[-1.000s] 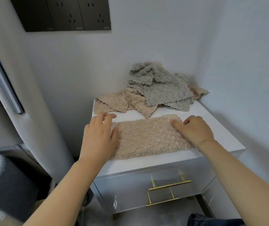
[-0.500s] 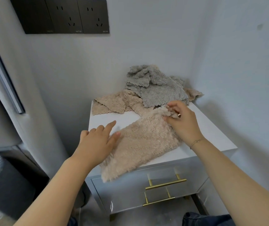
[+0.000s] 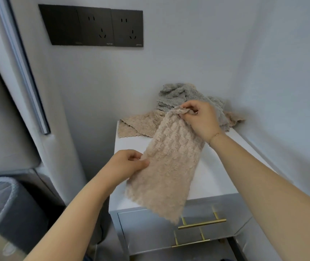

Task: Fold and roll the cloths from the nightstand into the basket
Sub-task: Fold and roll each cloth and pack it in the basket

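A folded beige fluffy cloth (image 3: 169, 166) hangs lengthwise above the white nightstand (image 3: 218, 178), its lower end dangling past the front edge. My right hand (image 3: 199, 119) pinches its top end, raised over the pile. My left hand (image 3: 127, 164) pinches the cloth's left edge about halfway down. At the back of the nightstand lies a heap of grey cloths (image 3: 180, 95) on top of another beige cloth (image 3: 137, 123). A grey basket (image 3: 5, 202) stands at the lower left, on the floor.
The nightstand sits in a corner between two white walls, with gold drawer handles (image 3: 201, 225) on its front. Dark wall sockets (image 3: 94, 27) hang above. A grey upholstered panel (image 3: 5, 110) fills the left side.
The beige cloth lay flat on the nightstand under both palms. My right hand took its right end and lifted it up; my left hand now pinches its side edge.
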Action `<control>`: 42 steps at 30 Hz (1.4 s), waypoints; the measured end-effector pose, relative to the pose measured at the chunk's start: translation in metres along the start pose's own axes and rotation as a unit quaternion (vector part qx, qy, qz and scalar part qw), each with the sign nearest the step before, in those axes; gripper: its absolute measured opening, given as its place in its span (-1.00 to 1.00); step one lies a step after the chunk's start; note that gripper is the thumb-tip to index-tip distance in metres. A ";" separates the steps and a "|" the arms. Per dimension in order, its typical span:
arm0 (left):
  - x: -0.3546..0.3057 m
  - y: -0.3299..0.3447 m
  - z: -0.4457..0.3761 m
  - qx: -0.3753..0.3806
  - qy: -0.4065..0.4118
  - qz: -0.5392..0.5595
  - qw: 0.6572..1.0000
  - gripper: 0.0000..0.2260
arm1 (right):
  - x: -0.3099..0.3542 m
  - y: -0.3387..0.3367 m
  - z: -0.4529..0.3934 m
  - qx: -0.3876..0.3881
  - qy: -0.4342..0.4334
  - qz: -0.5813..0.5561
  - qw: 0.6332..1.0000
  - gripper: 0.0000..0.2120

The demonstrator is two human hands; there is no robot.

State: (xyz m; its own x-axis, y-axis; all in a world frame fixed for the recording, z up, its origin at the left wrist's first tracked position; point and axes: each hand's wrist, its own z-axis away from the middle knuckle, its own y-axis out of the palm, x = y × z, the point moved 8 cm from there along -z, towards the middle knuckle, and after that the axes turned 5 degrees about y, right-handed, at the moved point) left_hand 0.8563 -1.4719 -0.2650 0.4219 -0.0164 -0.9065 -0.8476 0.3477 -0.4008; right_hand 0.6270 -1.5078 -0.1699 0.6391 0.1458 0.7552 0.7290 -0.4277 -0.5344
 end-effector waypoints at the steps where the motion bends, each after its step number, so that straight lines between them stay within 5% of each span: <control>1: 0.006 -0.002 0.000 -0.005 -0.027 0.062 0.998 -0.82 | 0.001 0.010 -0.009 -0.004 0.004 -0.004 1.000 -0.85; 7: 0.031 -0.014 -0.008 -0.089 -0.098 0.155 0.979 -0.90 | 0.025 0.063 -0.016 0.097 -0.021 0.050 0.994 -0.62; 11: 0.026 -0.041 -0.003 -0.136 -0.046 -0.097 0.985 -0.72 | 0.027 0.067 0.056 0.166 -0.099 0.081 0.978 -0.76; 14: -0.002 -0.051 0.015 -0.185 0.109 -0.290 0.933 -0.68 | 0.025 0.053 0.117 0.165 -0.184 0.122 0.961 -0.81; 18: -0.009 -0.031 0.046 -0.032 0.268 -0.308 0.912 -0.80 | 0.020 0.050 0.174 0.198 -0.228 0.133 0.944 -0.76; 21: 0.013 -0.019 0.063 0.064 0.256 -0.323 0.909 -0.50 | 0.013 0.063 0.195 0.232 -0.272 0.203 0.912 -0.55; 24: 0.030 -0.018 0.070 0.080 0.238 -0.329 0.910 -0.33 | 0.008 0.068 0.199 0.183 -0.322 0.248 0.895 -0.60; 27: 0.034 -0.017 0.074 0.053 0.250 -0.356 0.899 -0.40 | 0.010 0.059 0.199 0.118 -0.351 0.222 0.902 -0.83; 36: -0.002 0.022 0.091 -0.066 0.387 -0.419 0.819 -0.96 | -0.027 0.022 0.183 0.146 -0.129 0.052 0.979 -0.89; 42: -0.002 0.020 0.079 -0.036 0.320 -0.355 0.878 -0.71 | -0.044 0.004 0.181 0.136 -0.029 -0.003 0.990 -0.83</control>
State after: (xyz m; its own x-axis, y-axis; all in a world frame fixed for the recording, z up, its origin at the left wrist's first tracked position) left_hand 0.8642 -1.3905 -0.2607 0.6040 -0.7363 -0.3051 -0.4731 -0.0232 -0.8807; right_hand 0.6460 -1.3547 -0.2733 0.6419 0.2027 0.7395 0.7668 -0.1718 -0.6184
